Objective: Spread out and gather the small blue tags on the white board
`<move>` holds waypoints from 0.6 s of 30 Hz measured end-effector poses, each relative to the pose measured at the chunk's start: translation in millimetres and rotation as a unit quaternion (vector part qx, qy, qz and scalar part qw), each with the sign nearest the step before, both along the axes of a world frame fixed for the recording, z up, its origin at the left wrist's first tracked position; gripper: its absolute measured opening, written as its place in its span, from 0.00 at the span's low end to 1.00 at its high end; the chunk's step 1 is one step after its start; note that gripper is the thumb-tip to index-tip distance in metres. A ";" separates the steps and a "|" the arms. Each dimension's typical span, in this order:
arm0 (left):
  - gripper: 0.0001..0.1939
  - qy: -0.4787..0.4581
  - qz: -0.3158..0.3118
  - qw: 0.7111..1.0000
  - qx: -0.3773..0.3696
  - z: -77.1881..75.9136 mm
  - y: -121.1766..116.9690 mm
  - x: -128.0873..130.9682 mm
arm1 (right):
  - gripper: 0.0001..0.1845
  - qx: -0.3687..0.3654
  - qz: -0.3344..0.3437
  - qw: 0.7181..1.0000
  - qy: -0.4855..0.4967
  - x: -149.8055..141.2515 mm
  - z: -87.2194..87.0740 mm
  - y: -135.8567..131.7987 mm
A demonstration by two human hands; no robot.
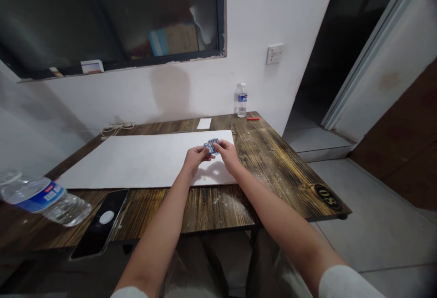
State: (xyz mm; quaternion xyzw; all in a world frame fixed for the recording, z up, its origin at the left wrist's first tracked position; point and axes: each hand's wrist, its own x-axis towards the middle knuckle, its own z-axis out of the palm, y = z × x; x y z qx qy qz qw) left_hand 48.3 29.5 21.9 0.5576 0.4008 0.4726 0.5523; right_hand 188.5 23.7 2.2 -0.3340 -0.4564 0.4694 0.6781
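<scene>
Both my hands meet above the right part of a large white sheet that lies on a dark wooden table. My left hand and my right hand pinch a small blue patterned piece of paper between their fingertips, the left at its lower left edge, the right at its right edge. The fingers of both hands are closed on it.
A black phone with a white round grip lies at the table's near left edge. A plastic water bottle lies beside it. Another bottle stands at the far wall, with a red pen, a white slip and a coiled cable.
</scene>
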 end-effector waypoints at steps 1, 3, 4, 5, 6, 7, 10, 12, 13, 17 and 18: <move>0.33 0.000 -0.003 1.000 -0.001 -0.4 0.6 0.2 | 0.19 -0.004 -0.004 1.000 0.006 1.6 0.0 1.7; 0.31 0.003 0.006 1.000 -0.008 -2.2 2.9 0.0 | 0.20 -0.013 -0.007 1.000 0.016 6.2 0.4 5.4; 0.30 0.002 0.021 1.000 -0.013 -3.6 4.5 -0.6 | 0.20 -0.020 -0.009 1.000 0.020 9.0 0.9 7.2; 0.30 0.002 0.042 0.999 -0.020 -5.2 6.3 -1.6 | 0.20 -0.028 -0.009 0.999 0.020 11.9 1.5 8.8; 0.29 0.001 0.065 0.998 -0.026 -6.8 8.2 -3.0 | 0.20 -0.037 -0.006 0.999 0.014 14.9 2.3 10.0; 0.28 0.002 0.090 0.995 -0.030 -8.3 9.9 -4.6 | 0.20 -0.047 0.000 0.999 0.002 17.8 3.1 10.7; 0.25 0.013 0.149 0.988 -0.032 -11.7 13.8 -9.8 | 0.16 -0.070 0.045 0.994 -0.072 25.2 5.1 9.8; 0.23 0.019 0.176 0.984 -0.028 -13.1 15.4 -12.3 | 0.13 -0.076 0.082 0.984 -0.141 28.7 5.3 7.2; 0.23 0.021 0.188 0.982 -0.025 -13.8 16.2 -13.2 | 0.12 -0.076 0.101 0.976 -0.179 29.9 5.2 5.7; 0.19 0.055 0.219 0.974 -0.013 -18.7 19.9 -15.5 | 0.07 -0.078 0.158 0.933 -0.313 32.0 4.4 1.5; 0.19 0.067 0.224 0.972 -0.010 -20.6 21.1 -16.6 | 0.07 -0.080 0.160 0.923 -0.342 31.7 4.4 1.0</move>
